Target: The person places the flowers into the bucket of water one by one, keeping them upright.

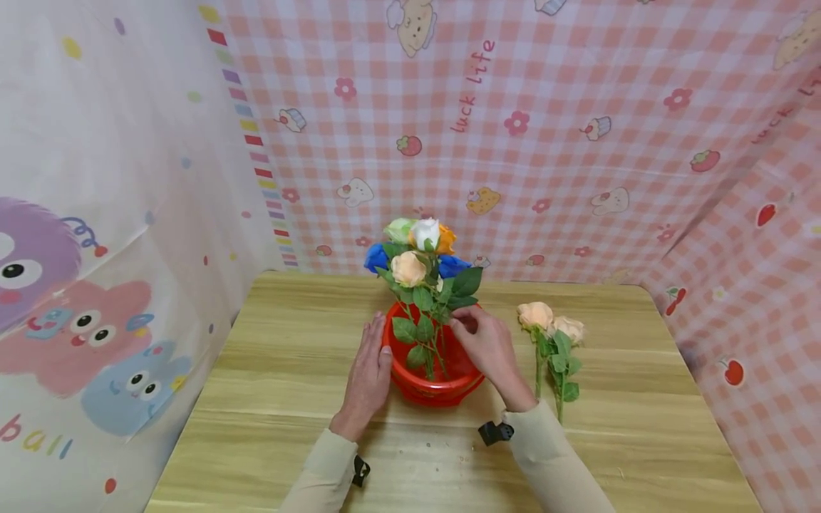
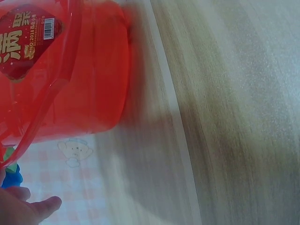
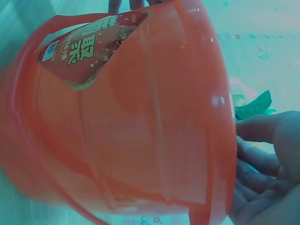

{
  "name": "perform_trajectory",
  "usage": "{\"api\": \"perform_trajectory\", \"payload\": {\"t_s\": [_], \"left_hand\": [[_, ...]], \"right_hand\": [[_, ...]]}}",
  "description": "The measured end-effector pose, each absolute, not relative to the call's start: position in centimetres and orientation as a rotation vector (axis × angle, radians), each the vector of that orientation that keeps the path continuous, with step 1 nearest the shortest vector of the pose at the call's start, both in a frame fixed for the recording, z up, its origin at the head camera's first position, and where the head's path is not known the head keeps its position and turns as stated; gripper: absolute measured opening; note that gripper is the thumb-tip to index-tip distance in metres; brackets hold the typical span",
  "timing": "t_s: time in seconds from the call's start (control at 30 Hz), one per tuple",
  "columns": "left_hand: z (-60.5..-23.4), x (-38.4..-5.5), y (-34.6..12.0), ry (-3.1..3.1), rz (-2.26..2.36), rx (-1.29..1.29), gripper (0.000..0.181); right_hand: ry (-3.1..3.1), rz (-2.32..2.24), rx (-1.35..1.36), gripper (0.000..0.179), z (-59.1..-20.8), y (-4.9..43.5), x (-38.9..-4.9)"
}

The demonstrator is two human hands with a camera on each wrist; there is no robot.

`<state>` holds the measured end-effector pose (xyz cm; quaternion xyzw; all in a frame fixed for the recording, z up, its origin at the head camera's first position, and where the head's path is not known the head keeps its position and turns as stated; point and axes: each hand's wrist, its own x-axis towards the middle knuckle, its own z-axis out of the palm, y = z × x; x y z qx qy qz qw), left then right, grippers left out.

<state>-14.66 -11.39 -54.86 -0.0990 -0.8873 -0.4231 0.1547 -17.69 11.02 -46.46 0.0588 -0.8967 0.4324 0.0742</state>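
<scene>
A red plastic bucket (image 1: 436, 391) with a thin handle stands on the table, holding several artificial roses. Their blooms include a white rose (image 1: 425, 234), a peach rose (image 1: 408, 268), an orange one (image 1: 445, 240) and blue ones (image 1: 454, 266). My left hand (image 1: 370, 374) rests with straight fingers along the bucket's left side; its fingertips (image 2: 47, 206) show in the left wrist view. My right hand (image 1: 489, 347) reaches over the right rim, thumb and fingers curled, pinching a rose stem among the leaves (image 1: 467, 282). In the right wrist view the rim partly hides its fingers (image 3: 258, 159).
Two peach roses (image 1: 535, 314) with leafy stems lie on the wooden table (image 1: 288, 342), right of my right hand. A pink checked cloth (image 1: 385, 128) hangs behind the table and along the right. A white printed sheet (image 1: 147, 235) hangs at the left. Small bits lie before the bucket.
</scene>
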Motion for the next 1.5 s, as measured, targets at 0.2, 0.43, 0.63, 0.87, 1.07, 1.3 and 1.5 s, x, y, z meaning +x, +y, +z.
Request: {"api": "perform_trajectory", "payload": {"t_s": [0.2,0.43,0.63,0.87,1.07,1.3,1.5], "left_hand": [[-55.1,-14.7,-11.6,-2.534,-1.204,-0.286,0.056],[-55.3,-14.8,-11.7,-2.515,-1.193,-0.296,0.055],[-55.3,-14.8,-11.6,-2.515,-1.192,-0.3,0.055],[-55.3,-14.8,-11.6,-2.521,-1.196,-0.298,0.056],[-55.4,-14.8,-11.5,-2.518,-1.204,-0.294,0.056],[-55.4,-14.9,-11.5,-2.512,-1.206,-0.296,0.056],[-55.4,-14.9,-11.5,-2.507,-1.212,-0.299,0.056]], "right_hand": [[-2.569,1.521,0.147,0.024,-46.5,11.9,-16.8],[-2.466,1.704,0.067,0.025,-46.1,13.4,-15.9],[-2.387,1.789,0.007,0.029,-46.0,14.9,-15.3],[-2.23,1.891,-0.059,0.027,-46.6,16.3,-14.8],[-2.101,1.967,-0.091,0.029,-47.3,17.5,-14.5],[-1.995,2.043,-0.124,0.032,-48.1,18.8,-14.1],[-1.976,2.079,-0.174,0.035,-49.0,19.9,-13.8]]}}
